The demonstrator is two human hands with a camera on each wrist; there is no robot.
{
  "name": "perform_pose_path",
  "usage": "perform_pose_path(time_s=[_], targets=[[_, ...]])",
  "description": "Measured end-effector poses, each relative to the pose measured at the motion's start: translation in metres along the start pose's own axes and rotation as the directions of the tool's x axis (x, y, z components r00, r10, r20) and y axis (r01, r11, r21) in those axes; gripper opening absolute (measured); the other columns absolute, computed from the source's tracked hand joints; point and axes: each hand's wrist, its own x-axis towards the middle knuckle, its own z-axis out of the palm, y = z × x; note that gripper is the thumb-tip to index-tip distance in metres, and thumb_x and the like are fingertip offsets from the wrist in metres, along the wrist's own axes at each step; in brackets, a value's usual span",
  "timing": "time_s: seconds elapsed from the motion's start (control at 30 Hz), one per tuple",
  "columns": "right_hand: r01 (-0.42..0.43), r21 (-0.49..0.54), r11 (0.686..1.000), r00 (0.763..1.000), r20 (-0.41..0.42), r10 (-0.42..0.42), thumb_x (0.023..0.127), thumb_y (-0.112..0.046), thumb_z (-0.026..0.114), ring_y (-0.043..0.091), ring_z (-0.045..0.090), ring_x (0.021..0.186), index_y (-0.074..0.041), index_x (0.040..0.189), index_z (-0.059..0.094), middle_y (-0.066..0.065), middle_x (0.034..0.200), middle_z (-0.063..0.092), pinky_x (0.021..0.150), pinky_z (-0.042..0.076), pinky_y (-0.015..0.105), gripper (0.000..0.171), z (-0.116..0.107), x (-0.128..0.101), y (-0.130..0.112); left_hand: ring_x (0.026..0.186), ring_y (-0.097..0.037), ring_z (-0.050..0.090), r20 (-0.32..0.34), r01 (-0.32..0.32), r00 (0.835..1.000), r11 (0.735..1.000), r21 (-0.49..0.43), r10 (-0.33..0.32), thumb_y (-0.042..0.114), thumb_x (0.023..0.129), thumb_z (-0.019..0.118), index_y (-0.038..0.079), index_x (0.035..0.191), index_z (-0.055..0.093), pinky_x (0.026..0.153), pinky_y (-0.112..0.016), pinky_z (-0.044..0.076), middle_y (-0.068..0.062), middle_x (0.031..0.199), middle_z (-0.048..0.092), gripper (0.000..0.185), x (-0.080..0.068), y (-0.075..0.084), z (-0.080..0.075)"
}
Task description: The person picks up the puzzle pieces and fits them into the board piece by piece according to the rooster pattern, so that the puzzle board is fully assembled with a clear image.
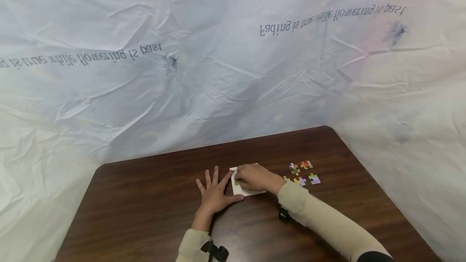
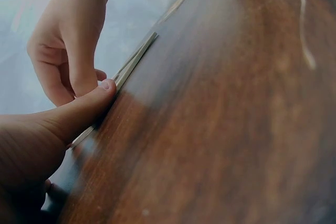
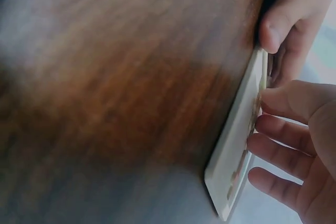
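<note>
A small white puzzle tray [image 1: 249, 193] lies flat on the dark table, with colored puzzle pieces at its left side. My left hand [image 1: 214, 196] is spread beside it, index finger at the upper left corner and thumb at the near edge. My right hand [image 1: 255, 177] bends down over the tray, thumb and fingers bunched at a puzzle piece [image 1: 236, 182] and hiding much of the tray. From the right wrist, the fingertips of the right hand [image 3: 294, 140] meet the face of the tray [image 3: 231, 166], while the left thumb [image 3: 273, 34] presses its far end.
Several loose puzzle pieces [image 1: 305, 165] lie right of the tray, some partly behind the right wrist. The brown wooden table [image 1: 145, 197] meets a creased, printed white cloth [image 1: 218, 72] at its back and sides. Each wrist wears a black strap device [image 1: 215, 250].
</note>
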Motion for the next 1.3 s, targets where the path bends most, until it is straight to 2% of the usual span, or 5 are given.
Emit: perform_pose_path(time_s=[0.27, 0.57, 0.77, 1.17, 1.3], targets=[[-0.03, 0.005, 1.0, 0.999, 0.016, 0.03, 0.105, -0.01, 0.066, 0.012, 0.067, 0.09, -0.013, 0.111, 0.081, 0.003, 0.107, 0.07, 0.075, 0.055, 0.027, 0.017, 0.001, 0.002, -0.001, 0.157, -0.055, -0.011, 0.0, 0.0, 1.0, 1.0, -0.001, 0.0, 0.072, 0.082, 0.078, 0.028, 0.166, 0.039, 0.112, -0.081, -0.016, -0.023, 0.175, 0.006, 0.102, 0.003, 0.001, -0.001], [-0.074, 0.159, 0.984, 0.997, -0.02, 0.078, 0.105, -0.004, 0.06, 0.021, 0.07, 0.107, -0.008, 0.126, 0.077, 0.008, 0.12, 0.073, 0.088, 0.059, 0.036, 0.027, -0.007, -0.005, 0.003, 0.157, -0.054, -0.012, -0.012, 0.001, 1.0, 1.0, 0.003, -0.001, 0.071, 0.083, 0.078, 0.027, 0.166, 0.04, 0.112, -0.08, -0.017, -0.022, 0.175, 0.006, 0.101, 0.002, 0.001, -0.003], [-0.137, 0.235, 0.962, 0.985, -0.07, 0.157, 0.103, -0.001, 0.06, 0.023, 0.07, 0.104, -0.004, 0.125, 0.077, 0.009, 0.119, 0.073, 0.086, 0.059, 0.041, 0.028, -0.013, -0.029, 0.022, 0.157, -0.055, -0.01, -0.003, 0.011, 1.0, 1.0, 0.008, -0.011, 0.073, 0.082, 0.078, 0.029, 0.165, 0.04, 0.113, -0.08, -0.016, -0.022, 0.175, 0.007, 0.102, 0.001, 0.001, 0.0], [-0.234, 0.242, 0.942, 0.957, -0.114, 0.267, 0.101, 0.001, 0.062, 0.029, 0.069, 0.109, -0.003, 0.125, 0.075, 0.013, 0.126, 0.07, 0.084, 0.057, 0.043, 0.028, -0.024, -0.086, 0.067, 0.157, -0.055, -0.009, -0.012, 0.019, 1.0, 1.0, 0.007, -0.019, 0.072, 0.08, 0.08, 0.029, 0.165, 0.04, 0.113, -0.08, -0.016, -0.022, 0.175, 0.008, 0.103, 0.002, 0.003, 0.004], [-0.277, 0.229, 0.933, 0.945, -0.11, 0.307, 0.1, 0.001, 0.065, 0.035, 0.068, 0.115, -0.001, 0.125, 0.074, 0.015, 0.127, 0.07, 0.091, 0.059, 0.049, 0.027, -0.026, -0.099, 0.076, 0.157, -0.055, -0.009, -0.016, 0.017, 1.0, 1.0, 0.0, -0.017, 0.071, 0.08, 0.081, 0.028, 0.165, 0.041, 0.113, -0.08, -0.016, -0.022, 0.175, 0.008, 0.103, 0.001, 0.002, 0.003]])
